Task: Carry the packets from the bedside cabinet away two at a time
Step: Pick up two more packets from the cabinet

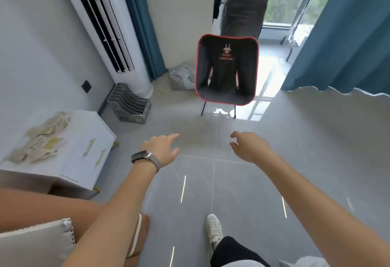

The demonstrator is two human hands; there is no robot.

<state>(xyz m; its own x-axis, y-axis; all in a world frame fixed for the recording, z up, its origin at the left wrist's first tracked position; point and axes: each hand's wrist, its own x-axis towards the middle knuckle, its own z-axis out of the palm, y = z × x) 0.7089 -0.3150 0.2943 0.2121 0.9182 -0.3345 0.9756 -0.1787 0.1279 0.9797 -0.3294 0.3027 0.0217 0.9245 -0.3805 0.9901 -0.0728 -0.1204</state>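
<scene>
Both hands are reaching out over the glossy grey tiled floor [242, 182], holding nothing: the left hand [162, 148] with fingers extended, the right hand [249, 146] loosely spread. The crinkled, flat pale packets [40, 138] are lying heaped on the boxy white bedside cabinet [84, 153], well left of both hands.

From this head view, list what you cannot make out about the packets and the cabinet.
- Packets: blurred, heaped and overlapping near the frame's left edge; no count or print readable.
- Bedside cabinet: near corner cut off by a blurred foreground edge; pale marks on its front unclear.
- Chair: red lettering too small to read.
- Left hand and right hand: open, holding nothing.
</scene>
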